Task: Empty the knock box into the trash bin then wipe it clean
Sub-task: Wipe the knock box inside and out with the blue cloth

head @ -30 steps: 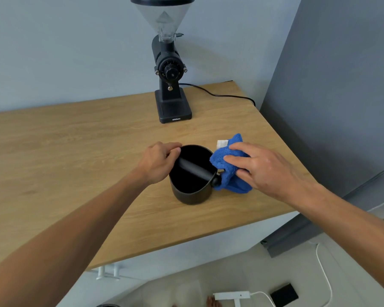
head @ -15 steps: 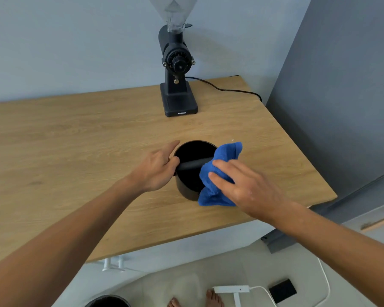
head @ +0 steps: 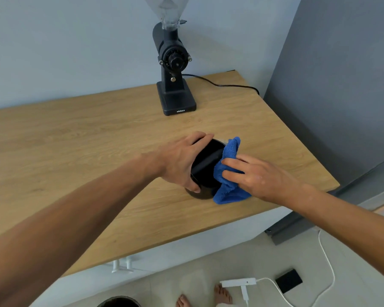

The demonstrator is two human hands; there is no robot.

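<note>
Near the front edge of the light wooden table, the round black metal knock box is gripped by the left hand. Against its right rim, the soft blue cloth is pressed by the right hand, fingers flat and pointing left over the cup's open mouth.

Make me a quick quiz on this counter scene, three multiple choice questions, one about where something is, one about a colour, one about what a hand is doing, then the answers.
1. Where does the coffee grinder stand?
A. at the back of the counter, by the wall
B. on the floor
C. inside the knock box

2. What colour is the cloth?
A. white
B. blue
C. red

3. What is the left hand doing?
A. resting flat on the counter
B. lifting the grinder
C. gripping the knock box

Answers: 1 A, its base sits near the wall. 2 B, the cloth is bright blue. 3 C, fingers wrap the box while the right hand presses the cloth on it.
</note>
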